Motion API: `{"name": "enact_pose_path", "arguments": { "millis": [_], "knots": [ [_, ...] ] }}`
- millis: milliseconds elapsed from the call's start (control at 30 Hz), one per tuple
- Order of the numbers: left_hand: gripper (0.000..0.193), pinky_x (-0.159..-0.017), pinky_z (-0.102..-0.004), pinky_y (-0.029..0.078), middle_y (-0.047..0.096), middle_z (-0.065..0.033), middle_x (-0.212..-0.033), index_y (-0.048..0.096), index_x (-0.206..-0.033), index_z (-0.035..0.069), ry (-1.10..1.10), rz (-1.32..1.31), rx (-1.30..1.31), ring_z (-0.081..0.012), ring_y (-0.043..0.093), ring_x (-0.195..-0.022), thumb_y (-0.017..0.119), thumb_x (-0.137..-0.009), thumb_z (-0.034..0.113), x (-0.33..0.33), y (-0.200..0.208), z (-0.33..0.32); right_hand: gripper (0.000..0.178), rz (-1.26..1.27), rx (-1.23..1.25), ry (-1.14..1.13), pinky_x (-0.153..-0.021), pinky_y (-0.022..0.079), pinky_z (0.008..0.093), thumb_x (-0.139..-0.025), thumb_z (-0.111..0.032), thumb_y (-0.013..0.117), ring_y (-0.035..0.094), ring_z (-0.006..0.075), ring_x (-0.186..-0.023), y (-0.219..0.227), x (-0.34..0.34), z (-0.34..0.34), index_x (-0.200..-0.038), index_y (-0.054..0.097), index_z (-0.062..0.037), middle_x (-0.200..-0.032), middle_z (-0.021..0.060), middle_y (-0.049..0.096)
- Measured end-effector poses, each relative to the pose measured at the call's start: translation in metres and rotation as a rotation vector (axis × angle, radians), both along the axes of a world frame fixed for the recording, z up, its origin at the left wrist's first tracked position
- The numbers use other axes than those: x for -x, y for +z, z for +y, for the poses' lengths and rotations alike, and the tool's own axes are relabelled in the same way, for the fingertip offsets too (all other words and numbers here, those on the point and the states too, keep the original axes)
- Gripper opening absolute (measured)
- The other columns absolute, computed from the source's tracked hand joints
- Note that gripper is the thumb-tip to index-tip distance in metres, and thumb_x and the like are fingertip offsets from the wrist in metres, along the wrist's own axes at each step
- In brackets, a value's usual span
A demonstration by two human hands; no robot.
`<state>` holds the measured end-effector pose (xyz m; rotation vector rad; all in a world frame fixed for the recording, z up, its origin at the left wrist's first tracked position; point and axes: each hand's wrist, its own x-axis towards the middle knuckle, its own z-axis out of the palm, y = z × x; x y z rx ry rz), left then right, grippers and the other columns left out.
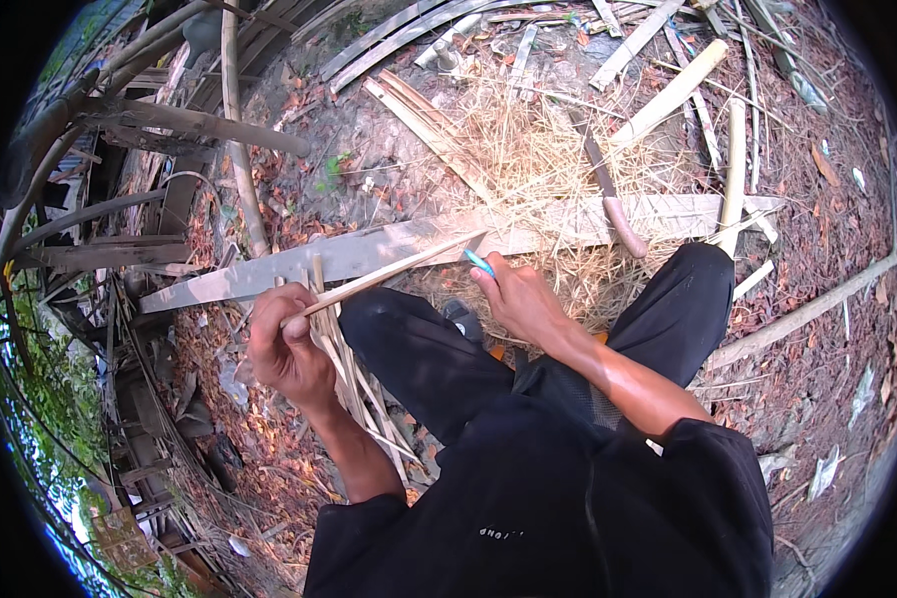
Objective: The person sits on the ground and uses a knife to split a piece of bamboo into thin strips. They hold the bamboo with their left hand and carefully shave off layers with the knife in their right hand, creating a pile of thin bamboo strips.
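Observation:
My left hand (287, 344) is closed around the near end of a thin, pale wooden strip (399, 266). The strip slants up and to the right, over my left knee. In my right hand (524, 301) is a small knife with a turquoise handle (479, 263); its short blade lies close to the strip's far end, and whether they touch I cannot tell. Beyond my knees a grey plank (339, 255) lies across the ground. A machete (623, 221) with a brown handle rests over it, among pale shavings (543, 149).
Several split strips (354, 384) lie beside my left leg. Pale poles (673, 92) and boards (424, 130) are scattered beyond the plank. At the left stands a frame of rough poles (194, 120). Dry leaves and plastic scraps (824, 471) litter the ground.

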<state>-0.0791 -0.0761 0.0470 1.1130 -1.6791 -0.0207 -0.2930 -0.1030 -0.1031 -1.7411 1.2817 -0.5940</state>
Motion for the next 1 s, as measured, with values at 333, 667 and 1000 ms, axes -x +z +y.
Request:
{"name": "enact_pose_path", "arguments": {
  "millis": [333,667,1000],
  "knots": [
    [0.024,-0.065,-0.0336,0.042,0.058,-0.0114,-0.07,0.055,-0.094,0.002,-0.028,-0.069,0.027,-0.0198,0.052,-0.065,0.057,-0.094,0.026,0.008,0.005,-0.01,0.035,0.311,-0.034,-0.061,-0.049,0.048,0.0479,-0.099,-0.028,0.044,0.063,0.0359,-0.054,-0.134,0.017,0.018,-0.106,0.055,0.0044,-0.056,0.0177,0.059],
    [0.028,-0.051,-0.0226,0.029,0.052,-0.0086,-0.074,0.05,-0.097,0.001,0.081,0.054,0.043,-0.0108,0.04,-0.06,0.051,-0.098,0.029,0.001,-0.004,-0.016,0.034,0.164,0.049,-0.054,-0.052,0.047,0.051,-0.099,-0.028,0.044,0.059,0.043,-0.054,-0.106,-0.011,-0.007,-0.097,0.052,0.0053,-0.056,0.0232,0.057],
    [0.023,-0.049,-0.0221,0.03,0.064,-0.0067,-0.083,0.057,-0.096,0.0,0.457,0.199,0.039,-0.0061,0.041,-0.058,0.053,-0.099,0.022,0.013,-0.002,-0.018,0.037,-0.014,0.008,-0.04,-0.047,0.047,0.0485,-0.1,-0.028,0.04,0.056,0.0402,-0.048,-0.048,-0.032,-0.022,-0.096,0.051,0.007,-0.052,0.0217,0.055]
  ]
}}
